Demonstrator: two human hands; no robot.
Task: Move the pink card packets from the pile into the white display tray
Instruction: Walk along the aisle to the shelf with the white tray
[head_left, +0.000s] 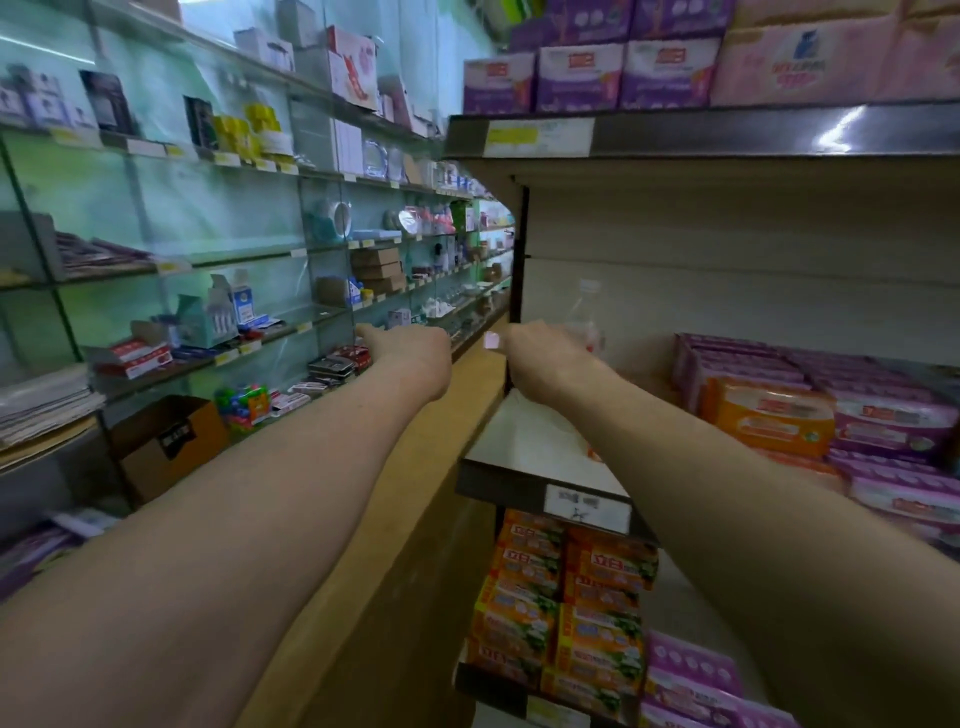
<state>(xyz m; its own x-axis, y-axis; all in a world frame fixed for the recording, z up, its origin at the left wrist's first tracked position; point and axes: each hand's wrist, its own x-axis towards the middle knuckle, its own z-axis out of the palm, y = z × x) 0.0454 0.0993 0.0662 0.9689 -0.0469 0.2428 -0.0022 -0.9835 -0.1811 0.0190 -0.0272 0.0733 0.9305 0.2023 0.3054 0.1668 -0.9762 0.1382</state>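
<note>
Leftmost, well to the left of the dark upright post (519, 260), glass shelves (208, 249) are carrying small boxed goods, and a brown cardboard box (166, 447) is sitting below them. Nearer the post, still on its left, the left hand (415, 358) is reaching forward with its back to the camera. One finger is stretching out toward the glass shelves and the others are hiding behind the hand, so I cannot tell how its grip is set. Just left of the post's foot, a small pink patch (491, 341) is showing at the tip of the right hand (545, 364). It is too blurred to tell whether it is a card packet. The pile and the white tray cannot be made out. The right hand is hovering just right of the post, fingers turned away, its grip likewise impossible to tell. A clear bottle (587, 312) is standing just behind it. Below, a white shelf (530, 441) is running forward from the post. Farther right, orange packs (769, 415) and purple packs (893, 415) are lying stacked on it.
</note>
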